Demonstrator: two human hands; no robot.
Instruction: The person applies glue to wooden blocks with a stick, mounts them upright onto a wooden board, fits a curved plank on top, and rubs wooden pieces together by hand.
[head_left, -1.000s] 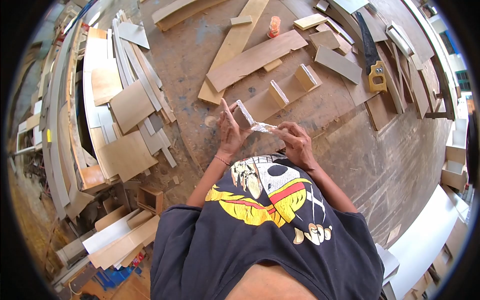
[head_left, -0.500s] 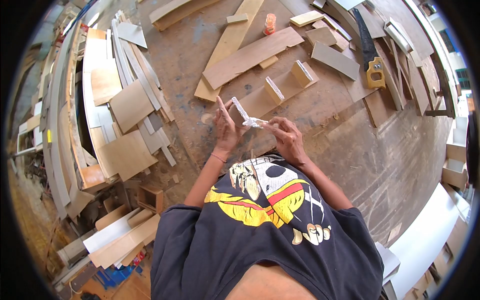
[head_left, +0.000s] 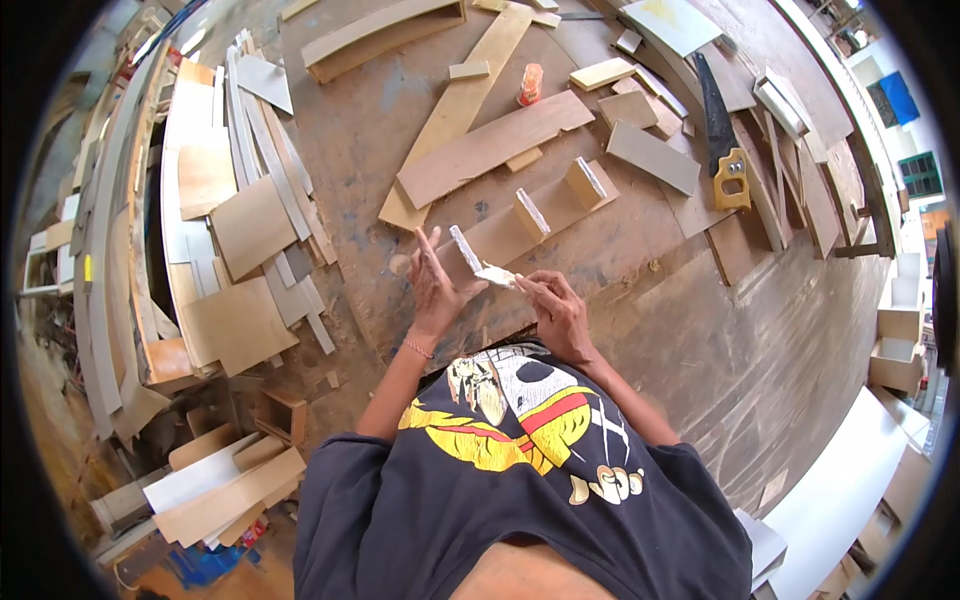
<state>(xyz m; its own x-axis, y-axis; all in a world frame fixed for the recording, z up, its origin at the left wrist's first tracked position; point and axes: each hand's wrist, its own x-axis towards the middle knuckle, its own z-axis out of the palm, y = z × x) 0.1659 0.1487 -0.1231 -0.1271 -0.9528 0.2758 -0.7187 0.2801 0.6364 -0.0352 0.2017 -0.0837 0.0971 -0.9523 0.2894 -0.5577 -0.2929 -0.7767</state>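
A flat wooden board (head_left: 497,228) lies ahead of me with three short upright pieces on it. White paste coats the top edges of the near upright (head_left: 464,248), the middle upright (head_left: 531,214) and the far upright (head_left: 588,180). My left hand (head_left: 437,292) is beside the near upright, fingers stretched and thumb apart; its palm appears to rest against that piece. Pinched in my right hand (head_left: 560,314) is a small paste-covered spreader (head_left: 496,275), its white tip at the lower end of the near upright. The spreader's exact shape is hidden by paste and fingers.
Beyond the board lie a long plank (head_left: 495,148), an orange-red bottle (head_left: 530,85) and a grey offcut (head_left: 653,157). A handsaw (head_left: 733,180) with a yellow handle rests at right. Stacked panels (head_left: 240,320) fill the left side.
The spreader's tip has shifted to the lower end of the near upright, my right hand moving with it. The whole view has tilted slightly; my left hand stays beside the upright.
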